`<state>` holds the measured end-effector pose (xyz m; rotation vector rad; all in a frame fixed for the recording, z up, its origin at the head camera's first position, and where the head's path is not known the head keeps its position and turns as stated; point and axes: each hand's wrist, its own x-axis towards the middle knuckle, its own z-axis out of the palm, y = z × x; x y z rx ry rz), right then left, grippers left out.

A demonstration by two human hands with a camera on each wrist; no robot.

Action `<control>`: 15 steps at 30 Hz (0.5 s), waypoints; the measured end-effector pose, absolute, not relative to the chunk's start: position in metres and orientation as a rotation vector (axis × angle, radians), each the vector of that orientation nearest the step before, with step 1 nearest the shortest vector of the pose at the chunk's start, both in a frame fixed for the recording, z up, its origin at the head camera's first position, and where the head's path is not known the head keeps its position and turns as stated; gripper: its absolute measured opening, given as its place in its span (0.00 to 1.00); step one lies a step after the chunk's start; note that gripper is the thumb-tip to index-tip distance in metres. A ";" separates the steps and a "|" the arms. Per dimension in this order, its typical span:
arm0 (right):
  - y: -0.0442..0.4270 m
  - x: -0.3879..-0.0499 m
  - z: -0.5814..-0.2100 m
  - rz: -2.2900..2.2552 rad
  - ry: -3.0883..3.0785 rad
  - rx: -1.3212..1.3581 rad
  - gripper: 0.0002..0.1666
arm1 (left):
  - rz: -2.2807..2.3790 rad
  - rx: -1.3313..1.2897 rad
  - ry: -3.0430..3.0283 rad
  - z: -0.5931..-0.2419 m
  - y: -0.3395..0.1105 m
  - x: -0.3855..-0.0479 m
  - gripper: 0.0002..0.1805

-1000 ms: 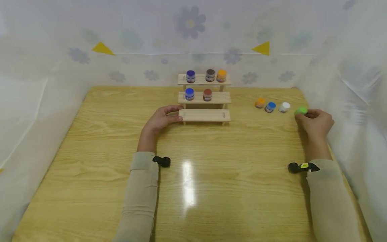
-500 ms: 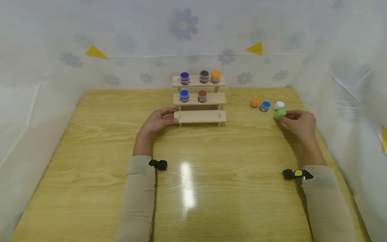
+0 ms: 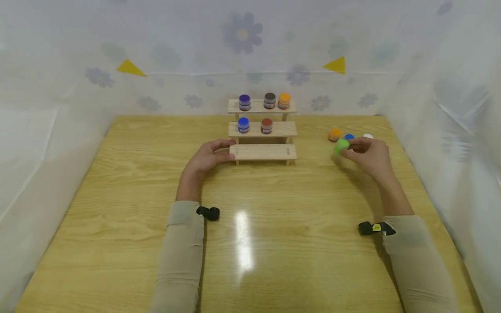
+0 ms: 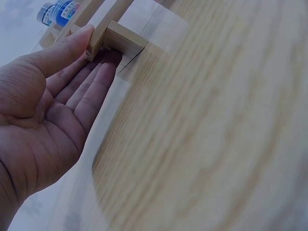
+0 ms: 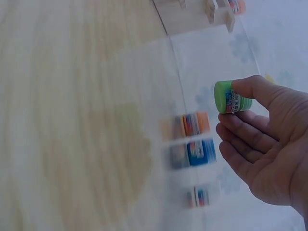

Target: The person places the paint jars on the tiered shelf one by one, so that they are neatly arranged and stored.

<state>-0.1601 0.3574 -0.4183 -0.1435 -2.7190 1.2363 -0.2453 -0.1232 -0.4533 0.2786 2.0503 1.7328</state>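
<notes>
A three-step wooden display rack [image 3: 263,152] stands at the back of the table. My left hand [image 3: 209,157] holds the left end of its lowest step, with the thumb [image 4: 77,43] on the board and the fingers reaching beneath. Between thumb and fingertips my right hand [image 3: 369,157] pinches a small green paint jar [image 5: 232,97], raised off the table. Behind that hand stand an orange jar [image 3: 334,134], a blue jar [image 3: 349,137] and a white jar [image 3: 368,136], the last two partly hidden by it in the head view.
On the rack's top step are a purple-blue jar [image 3: 244,102], a dark jar [image 3: 269,101] and a yellow-orange jar [image 3: 284,101]. The middle step bears a blue jar [image 3: 243,125] and a brown jar [image 3: 266,126]. White flowered sheeting [image 3: 176,52] encloses the table [image 3: 293,243].
My right hand has lifted the green jar and carried it left, past the white and blue jars. The left hand has stayed on the rack. The head view shifted slightly.
</notes>
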 end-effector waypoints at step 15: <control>0.279 -0.205 -0.406 1.415 -2.658 0.129 0.26 | 1.735 0.274 2.058 -0.453 -0.121 -0.243 0.30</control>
